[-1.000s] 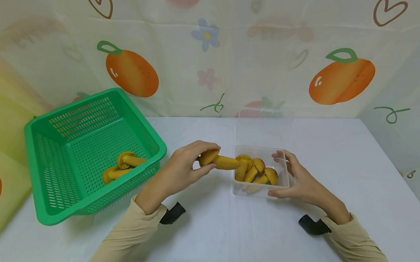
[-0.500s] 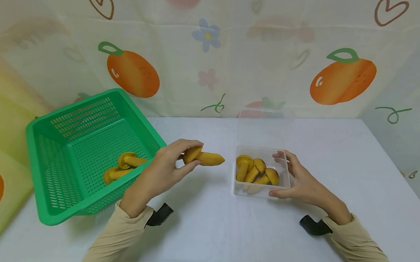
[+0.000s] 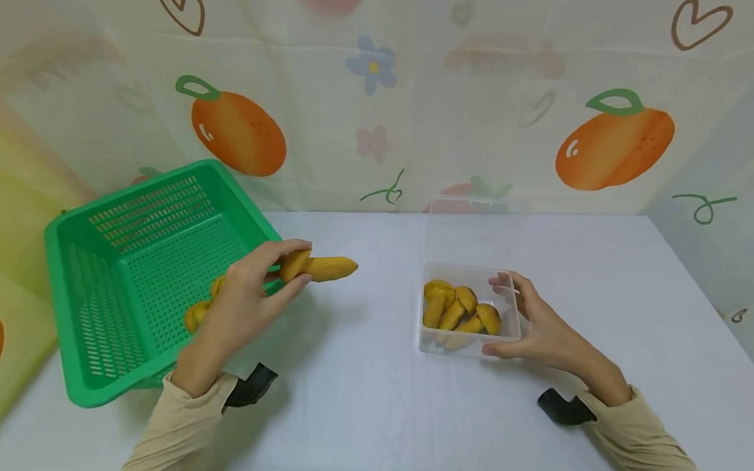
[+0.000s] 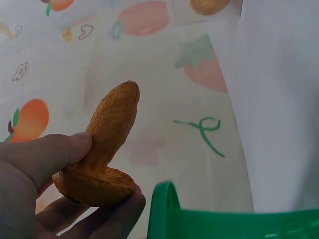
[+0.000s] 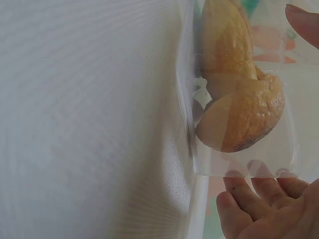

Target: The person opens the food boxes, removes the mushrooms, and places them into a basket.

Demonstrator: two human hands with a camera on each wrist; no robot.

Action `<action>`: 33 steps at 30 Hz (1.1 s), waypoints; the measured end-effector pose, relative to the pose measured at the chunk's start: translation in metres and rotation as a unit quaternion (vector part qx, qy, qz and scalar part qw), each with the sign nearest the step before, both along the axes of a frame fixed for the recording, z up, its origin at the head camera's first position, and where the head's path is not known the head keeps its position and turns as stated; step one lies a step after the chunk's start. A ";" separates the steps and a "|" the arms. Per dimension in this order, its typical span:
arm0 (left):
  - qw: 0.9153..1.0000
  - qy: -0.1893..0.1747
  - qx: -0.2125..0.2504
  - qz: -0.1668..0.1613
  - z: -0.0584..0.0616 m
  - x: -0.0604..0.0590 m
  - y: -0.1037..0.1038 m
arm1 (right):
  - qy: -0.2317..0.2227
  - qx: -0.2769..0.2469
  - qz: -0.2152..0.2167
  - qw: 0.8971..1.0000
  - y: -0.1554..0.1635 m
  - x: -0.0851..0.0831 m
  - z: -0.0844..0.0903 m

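1. A green basket (image 3: 127, 279) sits at the left of the white table (image 3: 388, 422), with two yellow mushrooms (image 3: 197, 315) lying on its floor, partly hidden behind the left hand.
2. The left hand (image 3: 247, 297) hovers over the basket's near right corner, thumb and fingers pinching the cap of a yellow toy mushroom (image 3: 317, 268); its stem points right, in the air above the table.
3. In the left wrist view the mushroom (image 4: 102, 154) sits between thumb and curled fingers (image 4: 60, 154), above the green rim (image 4: 164, 209).
4. A clear plastic box (image 3: 469, 309) stands right of centre, lid up, holding several more mushrooms (image 3: 459, 310).
5. The right hand (image 3: 538, 326) grips the box's right side, fingers curled round its wall.
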State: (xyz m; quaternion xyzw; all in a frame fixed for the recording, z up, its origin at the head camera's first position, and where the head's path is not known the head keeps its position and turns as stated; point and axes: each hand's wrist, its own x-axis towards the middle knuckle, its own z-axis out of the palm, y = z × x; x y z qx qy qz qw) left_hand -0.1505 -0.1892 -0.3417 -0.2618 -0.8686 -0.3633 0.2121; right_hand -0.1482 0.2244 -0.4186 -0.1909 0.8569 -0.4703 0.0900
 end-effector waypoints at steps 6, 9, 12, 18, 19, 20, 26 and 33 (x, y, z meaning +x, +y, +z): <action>0.999 0.011 0.021 0.043 0.007 0.001 -0.015 | 0.000 0.000 -0.001 1.000 0.001 0.000 -0.001; 0.997 0.018 0.029 0.069 0.009 0.001 -0.021 | 0.005 -0.002 0.001 1.000 0.001 0.000 -0.001; 0.995 0.025 0.035 0.092 0.009 0.000 -0.027 | 0.008 -0.004 0.002 1.000 0.001 0.000 -0.001; 0.990 0.008 0.038 0.137 0.007 -0.002 -0.039 | 0.004 -0.006 0.001 1.000 0.000 -0.001 -0.002; 0.989 0.003 0.037 0.143 0.007 -0.002 -0.041 | 0.004 -0.005 0.001 1.000 0.000 -0.001 -0.002; 0.988 -0.001 0.036 0.149 0.008 -0.002 -0.042 | 0.003 -0.005 0.001 1.000 0.000 -0.001 -0.002; 0.985 -0.009 0.032 0.169 0.009 0.000 -0.046 | -0.001 -0.008 0.002 1.000 0.000 -0.002 -0.001; 0.978 -0.030 0.025 0.205 0.008 0.000 -0.050 | -0.002 -0.005 0.002 1.000 0.000 -0.001 0.000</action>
